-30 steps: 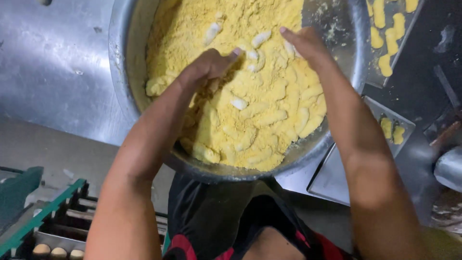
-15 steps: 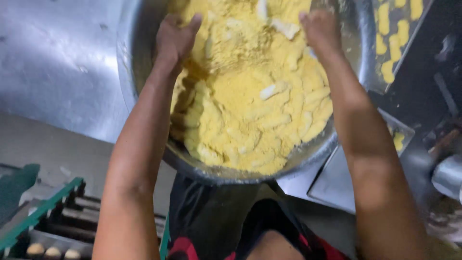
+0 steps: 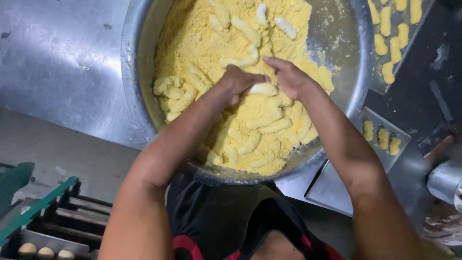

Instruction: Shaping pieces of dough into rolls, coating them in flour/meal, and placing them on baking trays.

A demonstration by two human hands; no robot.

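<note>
A large steel bowl (image 3: 137, 77) holds yellow crumbs (image 3: 192, 33) and several small finger-shaped dough pieces coated in them. My left hand (image 3: 238, 82) and my right hand (image 3: 288, 77) meet in the middle of the bowl. Between them lies one pale dough piece (image 3: 262, 89), and both hands touch it. Whether either hand grips it firmly is unclear. More coated pieces (image 3: 269, 127) lie heaped at the near side of the bowl.
The bowl sits on a steel counter (image 3: 57, 62). Metal trays (image 3: 385, 139) at the right carry several coated yellow pieces (image 3: 387, 33). A green-framed rack (image 3: 43, 207) with pale round items stands at lower left. A metal cylinder (image 3: 445, 180) sits at the right edge.
Both hands were spread apart at the far side of the bowl half a second ago; they have since come together at the centre over one dough piece.
</note>
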